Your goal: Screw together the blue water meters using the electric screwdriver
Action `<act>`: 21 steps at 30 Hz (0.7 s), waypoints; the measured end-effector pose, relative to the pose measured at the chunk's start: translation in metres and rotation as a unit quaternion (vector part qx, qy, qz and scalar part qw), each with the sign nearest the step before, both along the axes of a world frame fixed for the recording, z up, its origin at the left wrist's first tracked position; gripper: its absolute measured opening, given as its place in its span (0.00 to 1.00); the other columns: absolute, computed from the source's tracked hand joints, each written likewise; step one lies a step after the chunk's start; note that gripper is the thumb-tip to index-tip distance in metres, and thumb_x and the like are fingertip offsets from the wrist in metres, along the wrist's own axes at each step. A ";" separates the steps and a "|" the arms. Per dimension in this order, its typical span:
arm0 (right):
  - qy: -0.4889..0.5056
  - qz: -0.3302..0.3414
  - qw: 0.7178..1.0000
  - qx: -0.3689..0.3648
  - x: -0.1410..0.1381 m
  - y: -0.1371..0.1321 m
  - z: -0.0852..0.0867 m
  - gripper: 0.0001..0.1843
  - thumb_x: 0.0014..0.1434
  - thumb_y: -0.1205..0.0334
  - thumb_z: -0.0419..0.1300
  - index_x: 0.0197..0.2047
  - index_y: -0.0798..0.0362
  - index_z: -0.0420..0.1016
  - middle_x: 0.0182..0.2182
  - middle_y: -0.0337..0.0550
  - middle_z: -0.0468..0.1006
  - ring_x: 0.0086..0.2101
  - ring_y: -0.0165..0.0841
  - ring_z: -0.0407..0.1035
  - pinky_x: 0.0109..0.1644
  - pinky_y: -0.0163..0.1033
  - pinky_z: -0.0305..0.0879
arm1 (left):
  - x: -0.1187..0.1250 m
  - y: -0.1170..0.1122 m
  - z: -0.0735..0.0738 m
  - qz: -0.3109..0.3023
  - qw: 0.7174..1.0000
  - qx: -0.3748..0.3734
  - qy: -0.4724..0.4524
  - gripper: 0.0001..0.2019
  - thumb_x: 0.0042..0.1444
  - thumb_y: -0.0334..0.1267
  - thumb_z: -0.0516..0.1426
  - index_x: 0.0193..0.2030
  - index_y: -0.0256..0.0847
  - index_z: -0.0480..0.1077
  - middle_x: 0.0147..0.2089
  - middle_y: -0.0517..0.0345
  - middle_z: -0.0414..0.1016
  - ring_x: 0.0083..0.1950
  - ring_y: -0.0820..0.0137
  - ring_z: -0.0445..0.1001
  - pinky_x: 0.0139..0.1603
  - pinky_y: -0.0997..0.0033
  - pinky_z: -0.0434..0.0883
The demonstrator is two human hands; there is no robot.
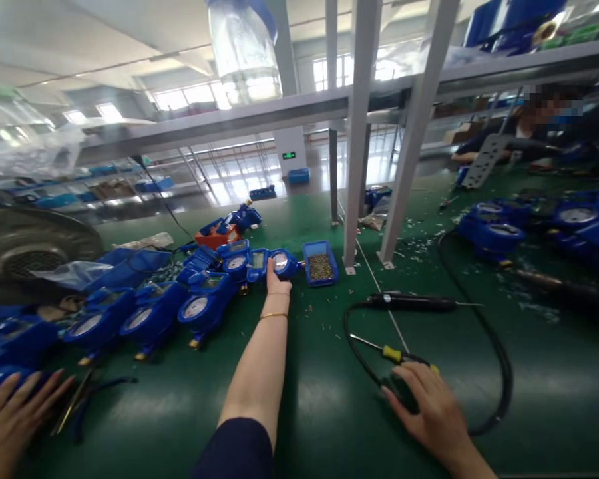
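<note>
In the head view, I am pressing my left hand (278, 279), fingers together, against a blue water meter (282, 263) at the end of a row of meters (197, 313), all lying dials-up on the green counter (329, 406) so each face stays reachable. A blue tray (330, 263) of small brass-coloured screws (320, 267) is sitting just beside it, within easy reach. My right hand (432, 406) is curving near a yellow-handled screwdriver (392, 354), though I cannot tell whether it is gripping anything. An electric screwdriver (412, 303) is lying nearby, its black cord (499, 372) looping across the counter. A spread hand (14, 419) at the lower left appears to be a co-worker's.
</note>
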State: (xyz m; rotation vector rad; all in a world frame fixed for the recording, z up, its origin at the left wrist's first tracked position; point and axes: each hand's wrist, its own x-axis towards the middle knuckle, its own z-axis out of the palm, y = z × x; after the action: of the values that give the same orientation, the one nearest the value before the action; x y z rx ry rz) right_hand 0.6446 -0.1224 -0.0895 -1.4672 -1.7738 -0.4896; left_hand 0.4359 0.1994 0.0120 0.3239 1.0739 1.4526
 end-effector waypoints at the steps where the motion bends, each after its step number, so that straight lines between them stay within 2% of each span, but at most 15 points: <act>1: 0.000 0.006 1.000 -0.005 -0.002 0.000 0.003 0.12 0.69 0.55 0.59 0.48 0.55 0.73 0.41 0.49 0.79 0.43 0.39 0.74 0.51 0.43 0.68 | -0.002 -0.006 0.002 0.000 1.000 -0.002 -0.013 0.15 0.70 0.42 0.59 0.58 0.37 0.69 0.52 0.50 0.75 0.44 0.66 0.77 0.44 0.64 0.79; 3: -0.002 0.018 1.000 -0.022 -0.004 -0.001 0.006 0.12 0.69 0.55 0.59 0.48 0.54 0.73 0.42 0.49 0.79 0.44 0.39 0.74 0.52 0.43 0.67 | -0.004 -0.017 0.006 0.009 0.999 -0.015 -0.044 0.13 0.69 0.39 0.58 0.58 0.39 0.69 0.50 0.53 0.76 0.43 0.69 0.77 0.45 0.67 0.78; 5: -0.014 0.021 0.999 -0.044 -0.005 0.000 0.007 0.12 0.70 0.54 0.57 0.48 0.54 0.73 0.42 0.49 0.78 0.43 0.39 0.73 0.50 0.43 0.67 | -0.008 -0.028 0.011 0.010 0.997 -0.027 -0.065 0.14 0.70 0.40 0.57 0.59 0.41 0.68 0.48 0.55 0.77 0.44 0.70 0.77 0.46 0.69 0.78; 8: -0.056 -0.009 0.996 -0.069 -0.001 0.002 0.003 0.15 0.73 0.54 0.51 0.45 0.54 0.75 0.39 0.48 0.77 0.40 0.38 0.73 0.46 0.42 0.67 | -0.018 -0.043 0.023 0.011 0.995 -0.059 -0.081 0.19 0.69 0.50 0.57 0.60 0.42 0.68 0.46 0.53 0.77 0.46 0.67 0.77 0.45 0.69 0.78; 10: -0.074 -0.039 0.994 -0.070 0.002 0.006 0.000 0.15 0.74 0.58 0.50 0.43 0.55 0.75 0.37 0.48 0.77 0.38 0.38 0.72 0.44 0.43 0.67 | -0.029 -0.054 0.034 0.008 0.994 -0.076 -0.084 0.24 0.67 0.56 0.57 0.60 0.41 0.69 0.47 0.50 0.77 0.46 0.64 0.77 0.43 0.68 0.78; 12: -0.074 -0.070 0.992 -0.068 0.001 0.011 0.000 0.12 0.72 0.63 0.52 0.43 0.56 0.76 0.38 0.51 0.77 0.37 0.40 0.72 0.42 0.45 0.67 | -0.042 -0.067 0.044 0.006 0.993 -0.079 -0.083 0.26 0.66 0.59 0.57 0.59 0.40 0.70 0.47 0.49 0.77 0.44 0.63 0.78 0.41 0.68 0.79; 14: -0.066 -0.082 0.992 -0.068 -0.009 0.017 0.000 0.12 0.71 0.66 0.51 0.47 0.58 0.76 0.40 0.55 0.78 0.39 0.42 0.73 0.44 0.47 0.69 | -0.056 -0.083 0.052 0.010 0.995 -0.071 -0.076 0.22 0.66 0.55 0.58 0.58 0.41 0.71 0.47 0.51 0.79 0.42 0.64 0.78 0.40 0.68 0.79; 16: -0.059 -0.060 0.994 -0.075 -0.028 0.024 0.001 0.14 0.71 0.66 0.50 0.53 0.57 0.74 0.45 0.56 0.79 0.44 0.41 0.74 0.50 0.46 0.73 | -0.071 -0.100 0.055 0.013 0.997 -0.046 -0.055 0.16 0.68 0.47 0.59 0.57 0.43 0.72 0.47 0.53 0.80 0.40 0.66 0.79 0.41 0.68 0.80; 19: -0.027 0.013 0.991 -0.130 -0.065 0.037 -0.002 0.22 0.71 0.63 0.48 0.65 0.58 0.66 0.56 0.55 0.77 0.55 0.40 0.73 0.59 0.44 0.74 | -0.092 -0.129 0.049 -0.003 1.000 -0.016 0.008 0.13 0.65 0.32 0.60 0.56 0.43 0.74 0.47 0.55 0.82 0.39 0.67 0.81 0.40 0.68 0.82; 21: -0.004 0.040 0.984 -0.172 -0.083 0.047 -0.009 0.27 0.70 0.64 0.48 0.69 0.63 0.61 0.62 0.58 0.73 0.60 0.44 0.71 0.62 0.48 0.74 | -0.104 -0.150 0.039 -0.025 0.997 -0.045 0.050 0.14 0.63 0.28 0.61 0.55 0.39 0.75 0.47 0.53 0.83 0.37 0.66 0.82 0.38 0.69 0.82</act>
State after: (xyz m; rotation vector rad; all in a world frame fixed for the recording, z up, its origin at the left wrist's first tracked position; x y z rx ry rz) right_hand 0.5618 -0.0751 -0.0986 -1.6156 -1.9869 -0.1502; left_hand 0.3321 0.0497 0.0515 0.3586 1.1995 1.3510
